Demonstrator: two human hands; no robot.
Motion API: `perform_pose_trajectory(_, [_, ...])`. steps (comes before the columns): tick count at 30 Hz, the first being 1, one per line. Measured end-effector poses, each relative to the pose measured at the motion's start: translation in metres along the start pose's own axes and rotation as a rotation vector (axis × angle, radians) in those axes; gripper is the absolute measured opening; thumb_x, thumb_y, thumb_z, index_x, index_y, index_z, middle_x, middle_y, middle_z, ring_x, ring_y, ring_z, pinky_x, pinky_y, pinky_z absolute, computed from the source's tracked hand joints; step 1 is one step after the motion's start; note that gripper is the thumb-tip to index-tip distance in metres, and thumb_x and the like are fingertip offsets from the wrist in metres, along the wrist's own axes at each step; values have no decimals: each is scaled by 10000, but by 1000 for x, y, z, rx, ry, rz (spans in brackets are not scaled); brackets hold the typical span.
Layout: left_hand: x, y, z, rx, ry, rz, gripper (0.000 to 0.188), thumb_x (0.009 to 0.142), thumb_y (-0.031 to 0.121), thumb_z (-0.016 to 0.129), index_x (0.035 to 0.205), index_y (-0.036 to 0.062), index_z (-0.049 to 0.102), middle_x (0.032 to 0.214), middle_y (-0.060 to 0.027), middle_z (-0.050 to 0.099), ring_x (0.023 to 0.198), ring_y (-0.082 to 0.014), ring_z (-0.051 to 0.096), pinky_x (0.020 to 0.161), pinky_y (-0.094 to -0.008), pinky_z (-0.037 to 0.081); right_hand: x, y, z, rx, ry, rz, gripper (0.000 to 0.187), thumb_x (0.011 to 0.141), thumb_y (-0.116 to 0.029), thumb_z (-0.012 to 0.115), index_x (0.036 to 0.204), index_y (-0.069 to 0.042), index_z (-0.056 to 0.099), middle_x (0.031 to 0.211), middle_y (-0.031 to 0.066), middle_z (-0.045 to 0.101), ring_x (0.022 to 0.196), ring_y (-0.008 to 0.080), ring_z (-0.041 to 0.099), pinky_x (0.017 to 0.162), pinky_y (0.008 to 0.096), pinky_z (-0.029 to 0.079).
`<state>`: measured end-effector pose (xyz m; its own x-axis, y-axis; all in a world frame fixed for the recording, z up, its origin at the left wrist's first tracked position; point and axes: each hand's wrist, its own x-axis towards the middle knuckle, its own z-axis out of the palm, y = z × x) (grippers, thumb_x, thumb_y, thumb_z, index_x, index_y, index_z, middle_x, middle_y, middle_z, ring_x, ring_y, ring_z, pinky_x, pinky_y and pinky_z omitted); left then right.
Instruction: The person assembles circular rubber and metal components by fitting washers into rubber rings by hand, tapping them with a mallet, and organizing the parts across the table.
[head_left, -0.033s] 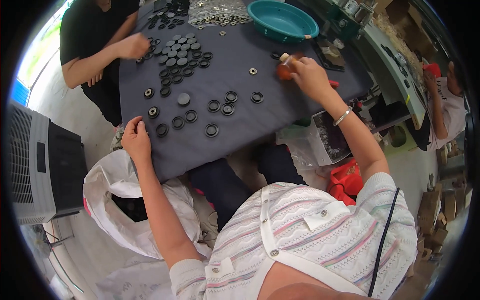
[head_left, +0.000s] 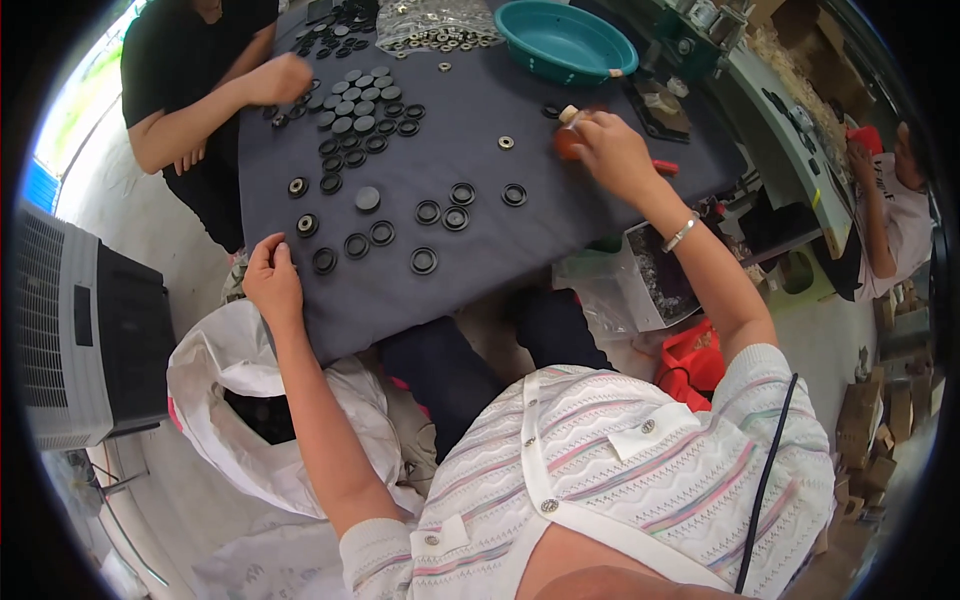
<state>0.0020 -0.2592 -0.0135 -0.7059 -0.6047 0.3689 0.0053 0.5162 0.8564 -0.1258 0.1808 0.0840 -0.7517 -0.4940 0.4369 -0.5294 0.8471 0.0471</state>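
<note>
My right hand (head_left: 615, 150) is closed round a small bottle (head_left: 570, 140) with orange-brown contents and a pale cap. It is tilted above the dark cloth on the far right of the table (head_left: 450, 310), and my fingers hide part of it. My left hand (head_left: 273, 280) rests at the table's left edge, fingers loosely bent and apart, with nothing visible in it. Close to it lie a black ring-shaped part with a metal centre (head_left: 307, 224) and a black round part (head_left: 324, 260). Several similar black round parts (head_left: 424, 260) and a grey disc (head_left: 367, 198) spread across the middle.
A co-worker's hand (head_left: 285, 78) is over parts at the far left, beside a cluster of grey discs (head_left: 362, 95). Behind are a clear bag of metal rings (head_left: 430, 25) and a teal basin (head_left: 565, 45). A red-handled object (head_left: 665, 167) lies right of my hand; a white sack (head_left: 230, 400) stands below left.
My right hand and the bottle have shifted very slightly. The co-worker's hand has moved a little up and to the right. My left hand has stayed in place.
</note>
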Motion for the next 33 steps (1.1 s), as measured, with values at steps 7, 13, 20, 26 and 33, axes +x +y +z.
perform_pose_trajectory(7, [-1, 5, 1, -63, -17, -47, 143, 861, 70, 585, 960, 20, 676, 712, -4, 604, 569, -55, 513, 538, -213, 430, 53, -33, 40, 110, -322, -78, 197, 817, -156, 641, 968, -36, 604, 964, 164, 620, 897, 344, 618, 793, 432, 503])
perform_pose_trajectory(13, [-2, 6, 1, -82, 22, -32, 131, 860, 71, 587, 936, 18, 679, 721, -13, 622, 557, -60, 537, 529, -221, 450, 64, -42, 69, 87, -318, -179, 125, 855, -128, 576, 883, -9, 598, 868, 176, 598, 866, 350, 615, 771, 437, 503])
perform_pose_trajectory(20, [-2, 9, -2, -163, 59, -97, 153, 857, 53, 571, 960, 10, 676, 754, -26, 646, 569, -74, 563, 554, -223, 465, 77, -101, 52, -50, -151, -299, 130, 835, -126, 573, 896, -17, 611, 870, 144, 592, 832, 331, 612, 739, 397, 517])
perform_pose_trajectory(26, [-2, 9, -3, -185, 89, -117, 151, 852, 52, 576, 957, 7, 676, 732, -23, 634, 567, -70, 561, 553, -222, 460, 77, -205, 34, 558, -262, -628, 297, 792, -176, 677, 1045, -32, 618, 928, 128, 600, 864, 309, 604, 748, 384, 502])
perform_pose_trajectory(33, [-3, 8, -3, -212, 80, -80, 146, 847, 54, 579, 942, -6, 673, 668, -8, 598, 552, -62, 543, 544, -224, 455, 73, -278, 60, 203, -257, -845, 165, 821, -185, 604, 934, -66, 615, 868, 98, 560, 802, 259, 560, 672, 346, 496])
